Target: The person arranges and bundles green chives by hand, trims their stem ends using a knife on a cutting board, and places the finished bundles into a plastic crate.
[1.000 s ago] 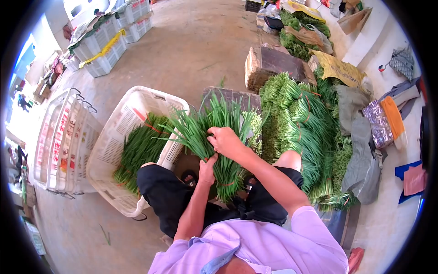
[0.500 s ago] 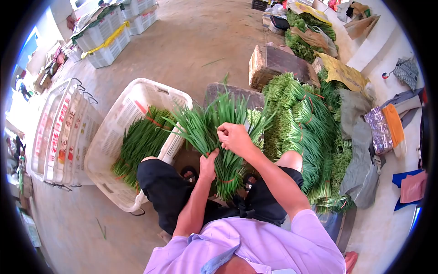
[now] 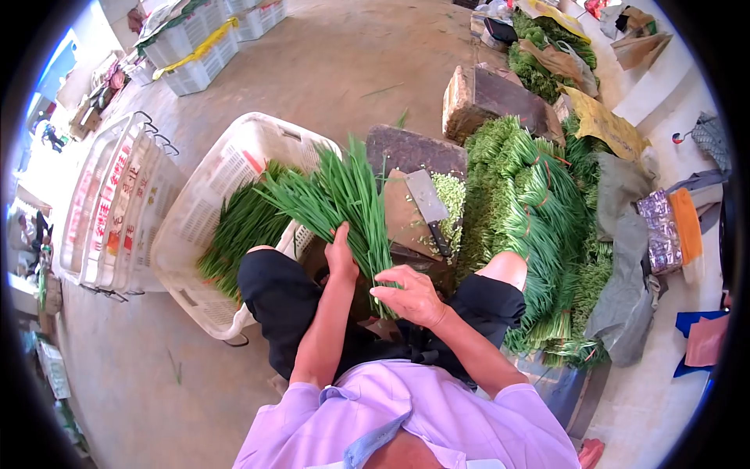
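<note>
A bundle of garlic chives [image 3: 355,199] slants across my lap, its leaf tips fanned toward the crate. My left hand [image 3: 341,256] is closed around the middle of it. Beside its lower end is my right hand [image 3: 412,295], fingers stretched out and apart from the thumb; whether it touches the stems I cannot tell. Ahead stands a dark chopping block [image 3: 418,148] with a brown board [image 3: 406,223] on it. A cleaver [image 3: 430,202] lies there, its black handle toward me, next to chopped pale stem ends [image 3: 449,195].
On my left, a white plastic crate [image 3: 176,258] holds tied chives [image 3: 242,234]; stacked crates [image 3: 109,211] stand beyond it. A tall heap of chives [image 3: 539,227] lies close on my right, partly under grey cloth [image 3: 629,289]. A worn wooden block [image 3: 500,102] sits ahead.
The bundle has swung left and upward, uncovering the cleaver and chopped ends. My right hand has dropped from the leaves to the lower end and opened out. The view has shifted slightly.
</note>
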Demonstrator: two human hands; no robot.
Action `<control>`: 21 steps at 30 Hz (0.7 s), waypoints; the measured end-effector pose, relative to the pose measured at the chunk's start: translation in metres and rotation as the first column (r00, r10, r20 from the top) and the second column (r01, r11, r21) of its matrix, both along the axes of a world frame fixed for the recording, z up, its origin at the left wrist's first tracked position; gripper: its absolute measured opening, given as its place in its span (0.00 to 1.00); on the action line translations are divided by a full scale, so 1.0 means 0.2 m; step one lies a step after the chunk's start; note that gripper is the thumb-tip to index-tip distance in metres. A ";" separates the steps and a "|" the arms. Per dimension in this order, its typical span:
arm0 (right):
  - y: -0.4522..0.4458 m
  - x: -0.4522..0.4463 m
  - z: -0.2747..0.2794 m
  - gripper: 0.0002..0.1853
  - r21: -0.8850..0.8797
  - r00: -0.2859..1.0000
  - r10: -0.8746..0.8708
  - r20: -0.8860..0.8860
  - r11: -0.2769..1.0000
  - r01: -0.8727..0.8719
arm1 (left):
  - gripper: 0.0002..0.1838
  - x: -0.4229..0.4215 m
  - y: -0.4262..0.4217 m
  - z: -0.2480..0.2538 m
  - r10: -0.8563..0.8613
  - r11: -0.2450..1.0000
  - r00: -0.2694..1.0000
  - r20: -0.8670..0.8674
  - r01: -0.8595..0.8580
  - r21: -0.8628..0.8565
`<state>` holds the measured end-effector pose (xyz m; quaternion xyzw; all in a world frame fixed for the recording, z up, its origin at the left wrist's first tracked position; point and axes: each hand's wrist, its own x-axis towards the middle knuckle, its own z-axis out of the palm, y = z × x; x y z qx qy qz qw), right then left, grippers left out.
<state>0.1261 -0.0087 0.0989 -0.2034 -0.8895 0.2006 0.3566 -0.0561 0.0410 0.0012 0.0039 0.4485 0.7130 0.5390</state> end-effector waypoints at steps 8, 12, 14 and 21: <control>0.12 -0.14 -0.09 0.03 -0.417 0.976 -0.023 -0.216 0.906 -0.071 | 0.20 0.00 0.06 0.10 -0.041 0.993 0.999 -0.008 0.040 -0.108; 0.05 -0.11 -0.15 0.07 -0.817 0.858 -0.016 -0.514 0.314 -0.484 | 0.19 -0.05 0.10 0.16 -0.066 0.997 0.982 0.178 0.071 -0.020; 0.06 -0.05 -0.17 0.07 -0.863 0.862 -0.092 -0.498 0.147 -0.483 | 0.19 -0.10 0.12 0.14 -0.046 0.999 0.985 0.164 0.049 -0.010; 0.13 0.06 -0.09 0.07 -0.707 0.709 -0.187 -0.680 -0.086 -0.702 | 0.21 -0.13 0.23 -0.03 -0.186 0.980 0.953 0.238 0.163 0.111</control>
